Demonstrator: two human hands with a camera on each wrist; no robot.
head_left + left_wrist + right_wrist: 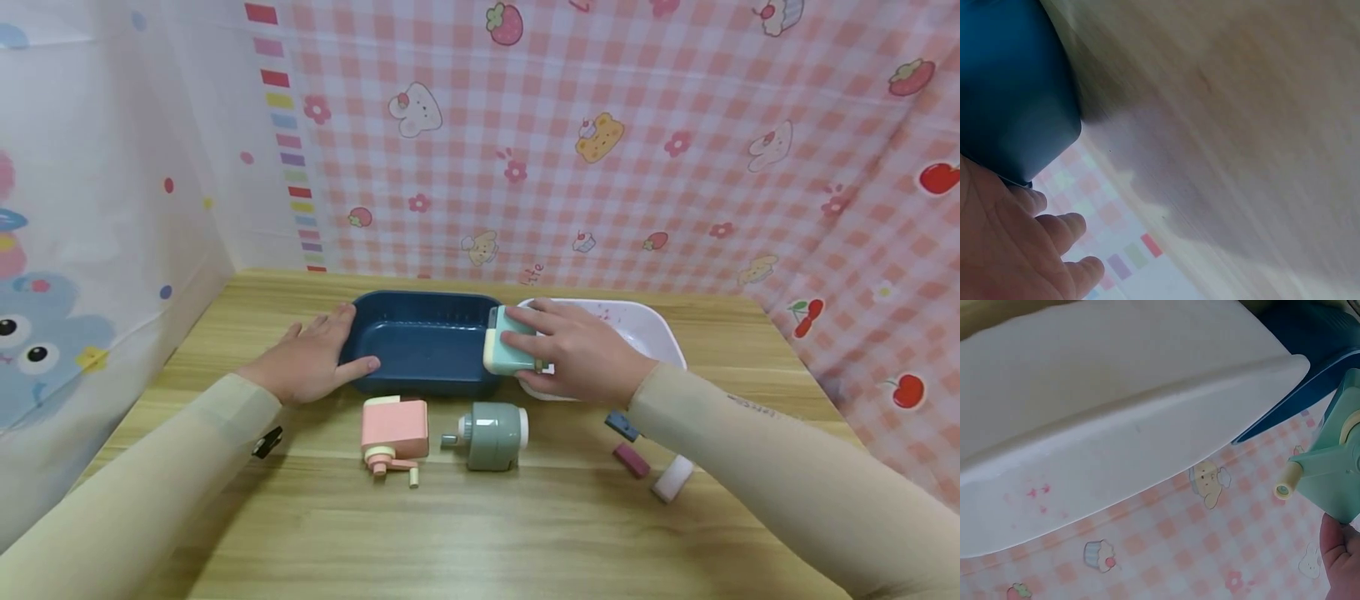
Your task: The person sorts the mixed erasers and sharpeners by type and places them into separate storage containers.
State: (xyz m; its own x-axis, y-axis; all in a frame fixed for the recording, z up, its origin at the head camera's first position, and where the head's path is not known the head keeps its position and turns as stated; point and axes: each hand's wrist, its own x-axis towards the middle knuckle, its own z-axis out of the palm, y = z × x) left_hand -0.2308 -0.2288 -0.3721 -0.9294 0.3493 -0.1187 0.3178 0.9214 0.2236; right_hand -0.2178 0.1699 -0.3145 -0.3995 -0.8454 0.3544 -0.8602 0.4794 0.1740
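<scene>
My right hand [585,350] grips a mint-green hand-crank pencil sharpener [510,340] above the gap between a dark blue basin [427,387] and a white basin [663,321]. Its crank with a cream knob [1287,481] shows in the right wrist view. My left hand [311,358] rests against the left end of the blue basin, fingers extended and thumb over its near rim. In front of the basins, a pink pencil sharpener [395,429] and a grey-green pencil sharpener [495,436] lie on the table, cranks showing.
Below my right forearm lie a blue eraser [622,425], a magenta eraser [632,460] and a white eraser [672,479]. A small black object [267,442] is beside my left wrist. Patterned cloth [465,167] hangs behind the wooden table [450,542].
</scene>
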